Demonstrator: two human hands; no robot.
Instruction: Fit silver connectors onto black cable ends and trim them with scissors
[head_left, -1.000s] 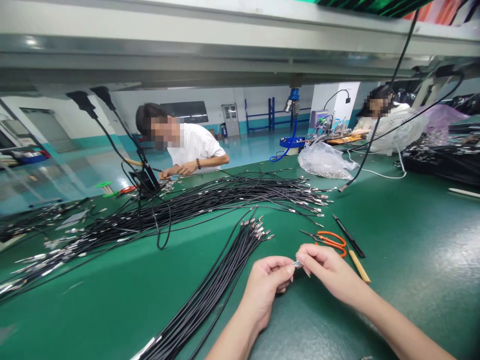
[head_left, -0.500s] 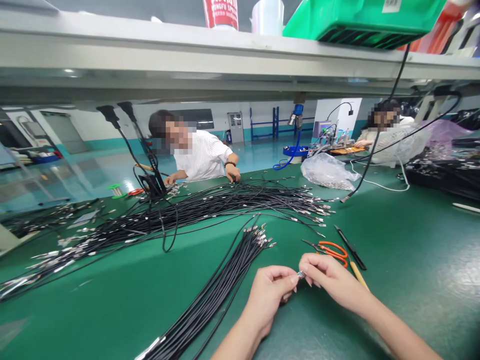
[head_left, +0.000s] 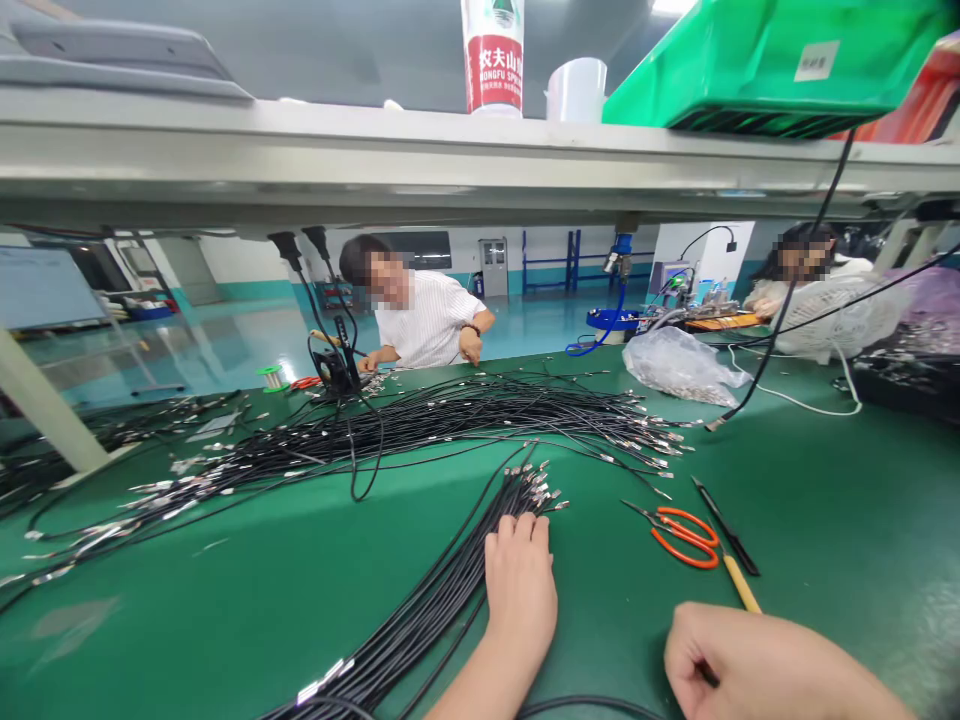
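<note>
Head view: I log the cable bundle (head_left: 431, 605) beneath the fingers of the left hand (head_left: 520, 580); the right hand (head_left: 757, 655) has parted from it, ending their shared pinch. Right fingers curl inward, tips hidden, hold: cannot tell; left fingers together, clamping uncertain. Small metal piece: lost to view

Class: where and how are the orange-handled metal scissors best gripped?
Likely by the orange loop handles, the right hand coming from the near side: these loops lie nearer that hand, while the pointed blades aim away leftward.
</note>
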